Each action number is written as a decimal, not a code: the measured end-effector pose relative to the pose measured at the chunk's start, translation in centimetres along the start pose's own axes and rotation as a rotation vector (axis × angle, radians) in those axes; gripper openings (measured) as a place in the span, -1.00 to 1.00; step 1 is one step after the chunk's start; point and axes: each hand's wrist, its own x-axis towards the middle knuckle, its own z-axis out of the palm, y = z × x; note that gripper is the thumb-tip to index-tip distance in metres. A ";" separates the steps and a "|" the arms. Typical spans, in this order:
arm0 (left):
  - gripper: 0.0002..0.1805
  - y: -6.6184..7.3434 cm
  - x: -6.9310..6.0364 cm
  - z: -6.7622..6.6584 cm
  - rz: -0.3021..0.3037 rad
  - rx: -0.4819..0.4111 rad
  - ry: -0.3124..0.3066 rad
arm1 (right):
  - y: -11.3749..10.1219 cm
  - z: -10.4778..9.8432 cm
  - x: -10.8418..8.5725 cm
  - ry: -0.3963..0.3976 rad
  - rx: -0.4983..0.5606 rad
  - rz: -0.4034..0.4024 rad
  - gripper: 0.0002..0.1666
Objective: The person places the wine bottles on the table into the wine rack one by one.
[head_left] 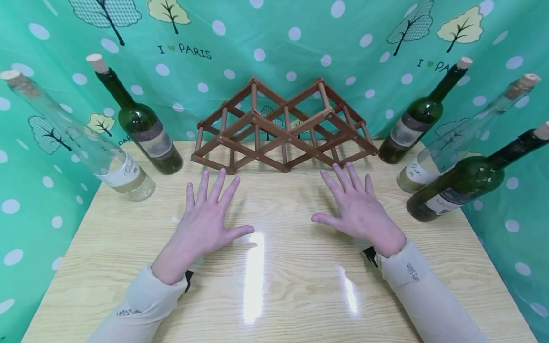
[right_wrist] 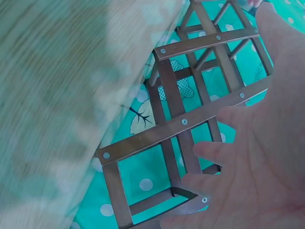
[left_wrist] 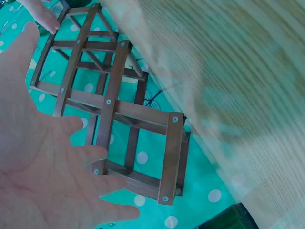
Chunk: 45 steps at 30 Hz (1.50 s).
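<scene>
Rack (head_left: 289, 139) stands beyond left grip (head_left: 204, 223), right grip (head_left: 359, 212).

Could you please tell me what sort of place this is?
Probably a staged recording spot: a patterned green cloth hangs behind and beside a wood-grain table, where corked bottles stand on both sides of a wooden rack.

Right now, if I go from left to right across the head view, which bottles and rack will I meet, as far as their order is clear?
Left clear bottle → left green bottle → wooden rack → rear right green bottle.
</scene>
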 end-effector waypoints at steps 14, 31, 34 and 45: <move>0.38 0.0 0.0 -0.1 0.000 -0.005 0.012 | 0.1 -0.7 -0.3 -0.024 0.012 0.019 0.36; 0.36 -0.1 0.0 -0.3 0.010 0.008 0.024 | 0.2 -1.9 -0.8 0.011 0.007 0.030 0.37; 0.36 -0.1 0.1 -0.3 0.011 0.011 0.025 | 0.2 -2.2 -1.0 0.023 0.007 0.030 0.39; 0.36 -0.1 0.1 -0.4 0.015 0.000 0.031 | 0.8 -3.8 -1.5 0.076 0.023 0.043 0.40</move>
